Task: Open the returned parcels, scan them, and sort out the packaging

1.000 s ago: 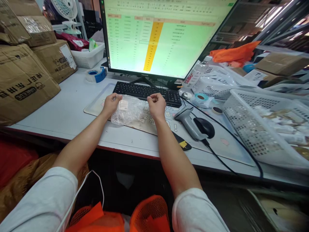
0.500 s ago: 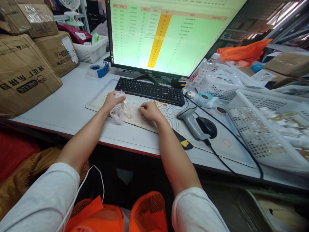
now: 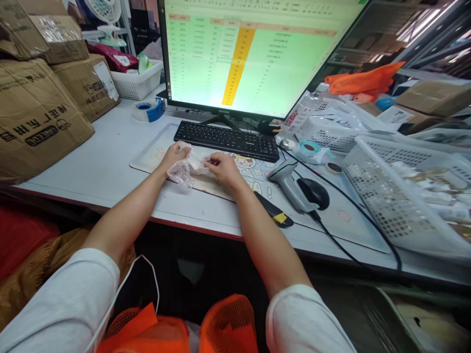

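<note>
You have room on the white desk [image 3: 106, 159] left of the desk mat [image 3: 152, 148], toward the near edge. Bubble wrap [image 3: 180, 173] lies between your left hand [image 3: 176, 156] and right hand [image 3: 223, 168], fingers of both pinching it.

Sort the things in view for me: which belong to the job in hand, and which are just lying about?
In hand:
crumpled clear plastic wrapping, between left hand and right hand

Apparently just lying about, untouched now:
grey pistol-shaped plastic scanner
black rounded plastic mouse
black rectangular plastic keyboard
white perforated plastic basket
</note>
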`<state>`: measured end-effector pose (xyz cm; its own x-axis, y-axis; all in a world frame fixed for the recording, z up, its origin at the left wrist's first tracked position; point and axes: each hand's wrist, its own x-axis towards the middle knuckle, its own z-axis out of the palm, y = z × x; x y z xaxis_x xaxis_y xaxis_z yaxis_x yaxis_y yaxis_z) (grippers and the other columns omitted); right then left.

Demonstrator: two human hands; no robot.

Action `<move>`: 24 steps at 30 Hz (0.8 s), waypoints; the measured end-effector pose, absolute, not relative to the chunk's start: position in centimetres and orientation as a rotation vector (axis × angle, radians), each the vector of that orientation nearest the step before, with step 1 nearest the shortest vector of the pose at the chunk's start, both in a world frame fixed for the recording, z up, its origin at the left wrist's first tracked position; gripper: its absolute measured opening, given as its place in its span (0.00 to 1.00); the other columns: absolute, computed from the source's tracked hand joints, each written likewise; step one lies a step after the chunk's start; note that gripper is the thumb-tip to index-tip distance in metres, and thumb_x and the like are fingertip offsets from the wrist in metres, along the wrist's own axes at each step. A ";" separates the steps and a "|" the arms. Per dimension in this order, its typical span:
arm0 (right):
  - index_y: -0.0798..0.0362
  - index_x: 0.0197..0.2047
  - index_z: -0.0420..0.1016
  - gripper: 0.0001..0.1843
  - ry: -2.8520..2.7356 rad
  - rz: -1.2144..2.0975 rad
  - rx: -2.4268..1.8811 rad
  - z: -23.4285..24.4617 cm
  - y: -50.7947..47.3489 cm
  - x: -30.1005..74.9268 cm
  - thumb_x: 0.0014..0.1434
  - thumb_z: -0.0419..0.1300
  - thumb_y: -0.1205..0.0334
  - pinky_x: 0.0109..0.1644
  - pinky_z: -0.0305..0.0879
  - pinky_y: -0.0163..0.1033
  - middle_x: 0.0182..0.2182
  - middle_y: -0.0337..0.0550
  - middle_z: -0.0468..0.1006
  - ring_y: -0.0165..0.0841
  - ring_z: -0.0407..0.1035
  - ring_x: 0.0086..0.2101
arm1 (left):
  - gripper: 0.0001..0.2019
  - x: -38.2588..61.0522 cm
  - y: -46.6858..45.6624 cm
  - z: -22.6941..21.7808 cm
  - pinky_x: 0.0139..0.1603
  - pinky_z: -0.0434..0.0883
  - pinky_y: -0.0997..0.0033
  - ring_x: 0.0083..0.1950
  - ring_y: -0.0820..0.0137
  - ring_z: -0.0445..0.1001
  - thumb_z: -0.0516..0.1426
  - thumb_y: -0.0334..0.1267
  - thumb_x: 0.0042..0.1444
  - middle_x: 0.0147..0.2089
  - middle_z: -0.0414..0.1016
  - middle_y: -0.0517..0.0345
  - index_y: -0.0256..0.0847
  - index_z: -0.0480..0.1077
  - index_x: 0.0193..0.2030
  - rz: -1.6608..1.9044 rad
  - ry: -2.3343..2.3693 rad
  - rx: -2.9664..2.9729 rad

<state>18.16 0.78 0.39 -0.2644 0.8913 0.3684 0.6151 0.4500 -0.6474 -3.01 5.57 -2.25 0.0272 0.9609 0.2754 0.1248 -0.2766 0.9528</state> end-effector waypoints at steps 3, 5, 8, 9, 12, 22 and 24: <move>0.57 0.33 0.80 0.13 -2.126 0.602 -1.192 0.0 0.5 17.5 0.60 0.55 0.62 0.40 0.59 0.36 0.31 0.42 0.76 0.32 0.65 0.32 | 0.14 -2.9 5.9 -2.6 0.33 0.64 0.73 0.30 0.71 0.66 0.62 0.49 0.56 0.27 0.67 0.61 0.39 0.69 0.32 1.419 1.181 1.405; 0.57 0.37 0.82 0.16 -2.190 0.651 -1.156 -0.2 0.3 17.1 0.58 0.51 0.67 0.42 0.59 0.36 0.32 0.42 0.77 0.33 0.65 0.33 | 0.18 -2.9 5.9 -2.6 0.33 0.66 0.72 0.30 0.70 0.67 0.61 0.53 0.57 0.27 0.69 0.60 0.38 0.71 0.33 1.423 1.173 1.333; 0.58 0.36 0.81 0.17 -2.214 0.585 -1.119 -0.6 0.3 16.6 0.55 0.49 0.70 0.43 0.59 0.37 0.32 0.44 0.77 0.35 0.66 0.35 | 0.23 -2.8 5.5 -2.3 0.35 0.68 0.70 0.32 0.68 0.71 0.62 0.59 0.55 0.29 0.73 0.56 0.36 0.74 0.35 1.407 1.152 1.315; 0.58 0.33 0.79 0.16 -2.203 0.536 -1.121 -0.6 0.3 16.4 0.55 0.49 0.70 0.44 0.59 0.37 0.32 0.45 0.76 0.35 0.65 0.35 | 0.23 -2.8 5.3 -2.1 0.35 0.68 0.70 0.33 0.68 0.71 0.64 0.59 0.52 0.31 0.74 0.56 0.36 0.74 0.36 1.402 1.133 1.329; 0.56 0.30 0.76 0.12 -2.173 0.485 -1.121 -0.8 0.1 15.8 0.56 0.52 0.69 0.43 0.58 0.37 0.30 0.44 0.75 0.34 0.64 0.34 | 0.23 -2.5 4.8 -1.7 0.38 0.68 0.71 0.36 0.68 0.73 0.69 0.51 0.45 0.35 0.77 0.56 0.36 0.76 0.41 1.384 1.040 1.404; 0.56 0.32 0.77 0.06 -2.001 0.504 -1.309 -0.3 -0.1 15.2 0.55 0.58 0.65 0.40 0.58 0.35 0.28 0.39 0.75 0.32 0.65 0.32 | 0.18 -1.6 3.8 -0.4 0.47 0.72 0.68 0.46 0.66 0.78 0.58 0.40 0.56 0.44 0.81 0.53 0.40 0.65 0.52 1.442 0.994 1.465; 0.56 0.34 0.78 0.10 -1.833 0.600 -1.339 0.0 0.5 16.0 0.56 0.56 0.63 0.42 0.62 0.35 0.30 0.41 0.77 0.33 0.68 0.33 | 0.15 -2.7 4.0 -0.2 0.52 0.70 0.67 0.48 0.68 0.76 0.54 0.33 0.57 0.44 0.80 0.57 0.40 0.66 0.52 1.655 1.128 1.522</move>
